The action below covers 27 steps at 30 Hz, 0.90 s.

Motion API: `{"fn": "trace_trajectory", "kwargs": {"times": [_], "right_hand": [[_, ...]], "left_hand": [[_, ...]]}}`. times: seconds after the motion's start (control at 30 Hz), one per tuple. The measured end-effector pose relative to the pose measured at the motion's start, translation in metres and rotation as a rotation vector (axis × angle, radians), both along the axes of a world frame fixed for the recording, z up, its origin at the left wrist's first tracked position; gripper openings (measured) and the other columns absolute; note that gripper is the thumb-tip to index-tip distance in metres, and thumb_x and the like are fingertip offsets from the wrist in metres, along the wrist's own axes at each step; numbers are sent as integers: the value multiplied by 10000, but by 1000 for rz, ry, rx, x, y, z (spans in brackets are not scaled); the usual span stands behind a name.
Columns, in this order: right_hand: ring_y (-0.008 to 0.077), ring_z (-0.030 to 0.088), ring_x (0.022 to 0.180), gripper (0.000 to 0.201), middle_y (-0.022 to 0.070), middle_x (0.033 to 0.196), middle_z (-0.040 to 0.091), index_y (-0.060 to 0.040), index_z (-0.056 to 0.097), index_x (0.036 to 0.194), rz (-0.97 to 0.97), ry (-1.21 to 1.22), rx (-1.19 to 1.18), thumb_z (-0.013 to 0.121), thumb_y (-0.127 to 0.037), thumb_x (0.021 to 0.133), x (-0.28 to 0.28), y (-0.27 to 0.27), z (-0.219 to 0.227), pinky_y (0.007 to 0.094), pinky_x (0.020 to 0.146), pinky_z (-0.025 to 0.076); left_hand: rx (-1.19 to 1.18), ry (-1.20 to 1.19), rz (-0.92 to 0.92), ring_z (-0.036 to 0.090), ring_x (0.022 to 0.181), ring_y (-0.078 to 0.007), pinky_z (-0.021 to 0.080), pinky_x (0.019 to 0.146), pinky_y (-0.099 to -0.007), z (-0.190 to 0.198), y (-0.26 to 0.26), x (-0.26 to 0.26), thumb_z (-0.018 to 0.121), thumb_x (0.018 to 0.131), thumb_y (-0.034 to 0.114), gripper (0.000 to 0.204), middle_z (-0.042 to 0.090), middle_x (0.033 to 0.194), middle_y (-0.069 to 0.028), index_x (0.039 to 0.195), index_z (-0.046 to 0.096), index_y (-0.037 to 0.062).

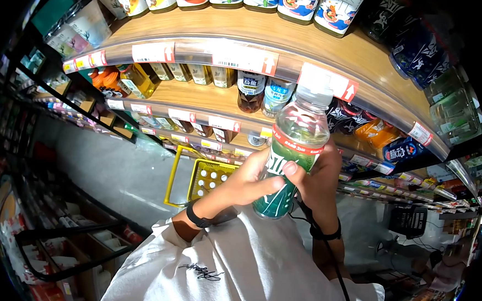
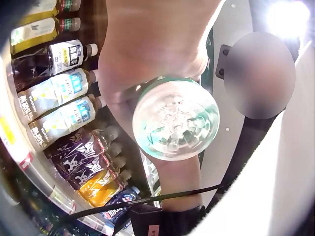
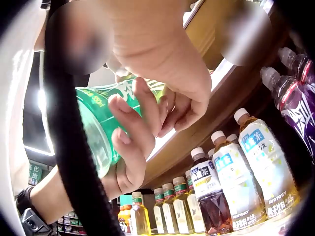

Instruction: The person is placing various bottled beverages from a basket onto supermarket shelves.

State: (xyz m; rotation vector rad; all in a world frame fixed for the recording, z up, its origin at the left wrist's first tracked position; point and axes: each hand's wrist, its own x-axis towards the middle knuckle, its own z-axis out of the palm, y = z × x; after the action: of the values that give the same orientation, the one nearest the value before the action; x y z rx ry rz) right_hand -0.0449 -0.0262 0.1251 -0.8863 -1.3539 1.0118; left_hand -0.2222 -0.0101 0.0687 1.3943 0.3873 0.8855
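Bottle: green-labelled water bottle [image 1: 293, 153], upright, held between both hands before the shelves.
Left hand [image 1: 250, 181]: fingers curled round its label.
Right hand [image 1: 322, 183]: wrapped behind it.
Beyond grip: shelved drink bottles [image 1: 264, 94]; yellow basket [image 1: 203, 178] below.

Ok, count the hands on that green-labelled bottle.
2. The left hand grips the green-labelled bottle from the left side; the right hand holds it from behind on the right, fingers partly hidden.

Left hand [image 1: 250, 181] and right hand [image 1: 319, 180] hold green-labelled bottle [image 1: 293, 153] before shelves [image 1: 211, 96]
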Motion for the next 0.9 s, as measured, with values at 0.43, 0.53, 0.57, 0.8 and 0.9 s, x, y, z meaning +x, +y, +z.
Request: {"fn": "trace_trajectory", "kwargs": {"times": [0.43,0.53,0.57,0.8,0.9], "right_hand": [[233,600,1234,696,153,1368,584,37,609,1342,198,-97,72,884,-204,750,29,0,23,379,1041,480],[209,614,1201,578,129,1332,621,15,672,1256,164,-2,7,887,-195,762,28,-6,25,373,1064,456],[182,630,1169,581,106,1272,672,-2,676,1247,182,-13,4,914,-190,752,28,-6,24,364,1039,477],[191,656,1207,805,86,1309,705,-44,644,1336,91,-214,248,1017,-261,656,55,1,50,370,1034,512],[219,616,1303,924,73,1413,661,-97,579,1467,21,-559,329,1003,-331,681,83,-3,60,414,1101,502]], "left_hand": [[-370,-388,-506,735,895,-396,624,787,-494,15,15,10,593,1000,618,891,630,1138,-223,1565,258,16],[-51,-157,-262,729,975,-280,596,876,-407,21,22,6,601,1018,544,756,644,1255,-194,1451,458,-59],[124,-93,-130,728,1009,-305,569,921,-421,19,25,10,612,1014,518,732,678,1232,-183,1435,482,-66],[850,411,206,695,869,-472,539,725,-500,76,46,24,695,905,606,838,707,960,-238,1404,522,-45],[1077,259,325,699,864,-427,557,724,-477,98,60,34,743,867,605,777,710,1022,-206,1305,598,-20]]}}
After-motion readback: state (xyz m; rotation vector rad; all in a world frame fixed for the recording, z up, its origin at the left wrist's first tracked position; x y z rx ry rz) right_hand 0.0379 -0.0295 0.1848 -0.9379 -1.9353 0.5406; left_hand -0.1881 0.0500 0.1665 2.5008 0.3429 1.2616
